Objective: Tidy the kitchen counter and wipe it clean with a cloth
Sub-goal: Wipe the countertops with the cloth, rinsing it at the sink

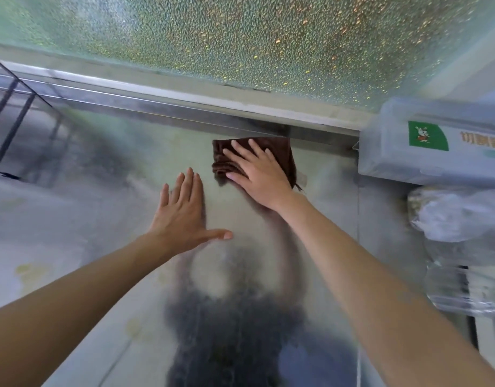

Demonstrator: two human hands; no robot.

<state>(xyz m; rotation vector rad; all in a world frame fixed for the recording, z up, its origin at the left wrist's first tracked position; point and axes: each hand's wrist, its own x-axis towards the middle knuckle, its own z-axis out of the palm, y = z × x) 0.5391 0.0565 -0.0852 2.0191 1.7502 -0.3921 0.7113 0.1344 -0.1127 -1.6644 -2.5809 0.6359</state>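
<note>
Pressing the brown cloth (279, 156) flat under the right hand (258, 177), 4 fingers straight and slightly spread, close against the back rail of the steel counter (73, 219). Resting the left hand (182, 213) open beside it, fingers together, thumb out. Unwiped surface lying mostly leftward and nearer.

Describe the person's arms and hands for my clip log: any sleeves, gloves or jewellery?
Both forearms are bare for as far as the frame shows; no sleeve edge is visible. The left hand and right hand wear no gloves. No rings, watch or bracelets show on the fingers or wrists. Nails look short and unpainted.
</note>
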